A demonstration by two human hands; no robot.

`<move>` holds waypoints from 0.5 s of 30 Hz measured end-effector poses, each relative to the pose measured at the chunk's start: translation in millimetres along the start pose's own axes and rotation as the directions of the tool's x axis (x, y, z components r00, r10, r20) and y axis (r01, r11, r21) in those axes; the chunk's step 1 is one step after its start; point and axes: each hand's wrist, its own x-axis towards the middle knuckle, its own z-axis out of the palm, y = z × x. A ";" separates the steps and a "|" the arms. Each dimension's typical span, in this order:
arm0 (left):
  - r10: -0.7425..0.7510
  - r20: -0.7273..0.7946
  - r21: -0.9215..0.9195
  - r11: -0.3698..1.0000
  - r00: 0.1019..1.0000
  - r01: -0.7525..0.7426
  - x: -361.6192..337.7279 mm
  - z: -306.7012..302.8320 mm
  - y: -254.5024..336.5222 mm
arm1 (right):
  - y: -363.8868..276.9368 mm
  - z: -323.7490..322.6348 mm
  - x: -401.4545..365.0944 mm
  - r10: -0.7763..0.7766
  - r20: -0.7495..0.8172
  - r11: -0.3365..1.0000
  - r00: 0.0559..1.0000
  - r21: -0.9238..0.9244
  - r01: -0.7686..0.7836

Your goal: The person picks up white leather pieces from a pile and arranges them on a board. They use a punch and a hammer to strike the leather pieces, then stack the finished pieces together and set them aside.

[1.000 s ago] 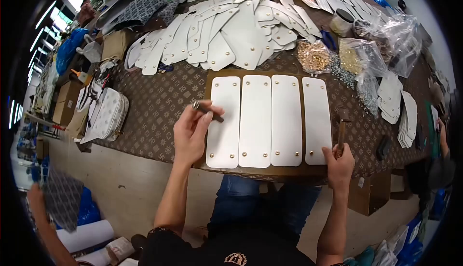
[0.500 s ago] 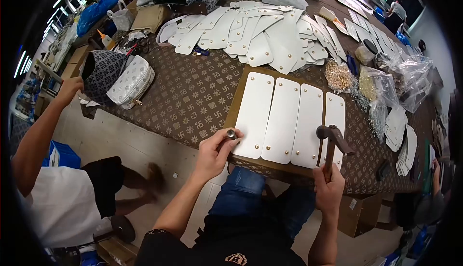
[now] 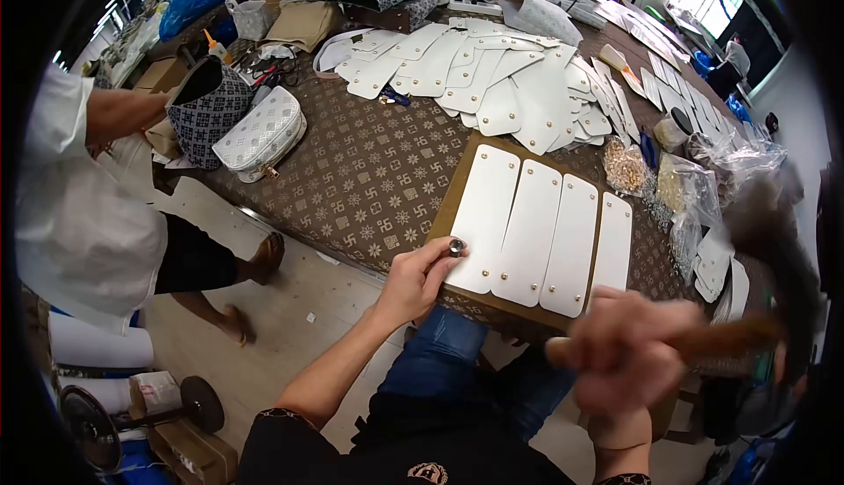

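Note:
My left hand pinches a short metal rivet setter, whose round end faces up. It stands at the left edge of the nearest white panel. Several such long panels, with small gold studs at their ends, lie side by side on a brown board. In my right hand is a hammer, gripped by its wooden handle. Hand and hammer are smeared by motion. The dark hammer head is at the far right, well away from the setter, and my right hand covers the lower end of the rightmost panel.
A heap of studded white pieces covers the table's far side. Bags of small metal parts stand right of the board. To the left are a silver pouch and a patterned dark bag, with a person in white beside them.
My right hand has swung the hammer up and outward to the right, off the panels. My left hand still holds the setter near the panel's edge. The person at left has stepped forward.

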 end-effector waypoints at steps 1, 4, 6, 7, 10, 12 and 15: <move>-0.017 0.023 0.032 0.999 1.000 0.016 1.0 -2.5 3.0 | 13.5 3.7 -1.2 0.168 0.119 0.888 0.978 -0.450 -0.098; -0.063 0.017 0.075 0.995 0.998 0.062 0.2 -4.5 5.2 | 62.3 3.2 -7.8 0.558 0.268 0.776 0.785 -0.505 -0.378; -0.009 0.017 0.002 1.000 1.000 0.009 -0.1 -3.3 -2.2 | 71.3 -0.3 -32.5 0.525 0.127 0.827 0.842 -0.313 -0.468; 0.008 0.028 0.018 1.000 1.000 -0.009 0.4 -1.5 -1.7 | 63.3 -6.2 -34.6 0.594 0.083 0.767 0.800 -0.357 -0.533; -0.025 0.033 -0.060 0.998 0.999 0.027 4.1 2.7 7.5 | 63.5 -15.7 -48.3 0.652 -0.016 0.736 0.758 -0.230 -0.637; -0.017 0.049 -0.106 0.994 0.999 0.022 10.7 8.3 14.7 | 70.3 -18.1 -58.2 0.673 -0.045 0.723 0.738 -0.168 -0.670; -0.030 0.180 -0.085 0.995 0.983 0.046 16.5 20.3 18.8 | 73.7 -21.0 -66.1 0.684 -0.046 0.718 0.728 -0.133 -0.683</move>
